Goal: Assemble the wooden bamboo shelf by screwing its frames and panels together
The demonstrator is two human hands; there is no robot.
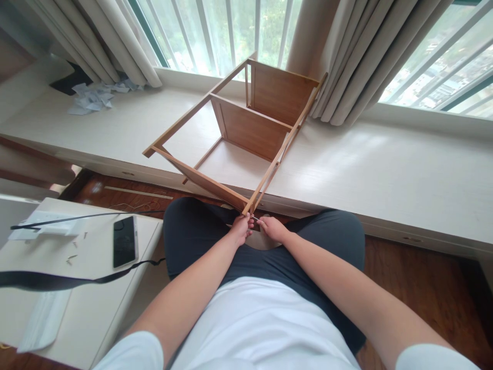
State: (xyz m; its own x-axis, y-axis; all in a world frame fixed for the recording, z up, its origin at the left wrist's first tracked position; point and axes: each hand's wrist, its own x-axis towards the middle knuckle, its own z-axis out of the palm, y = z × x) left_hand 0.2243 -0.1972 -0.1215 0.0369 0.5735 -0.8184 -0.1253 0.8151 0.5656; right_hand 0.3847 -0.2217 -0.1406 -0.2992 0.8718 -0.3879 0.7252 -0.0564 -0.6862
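A wooden shelf rack [256,131] with several brown panels lies on its side across the white window ledge, its near end jutting out toward my lap. At that near corner my left hand [241,229] is closed around the end of the wooden leg. My right hand [271,228] is closed just to the right of it, pinching a thin metal tool [254,219] that points at the leg's end. The tool's tip and its exact kind are too small to make out.
A white side table [150,231] on the left bears a phone [125,241], several small screws [71,257], papers and black straps [88,280]. Crumpled paper [90,97] lies on the ledge [385,169] at the back left. Curtains [346,67] hang close behind the rack.
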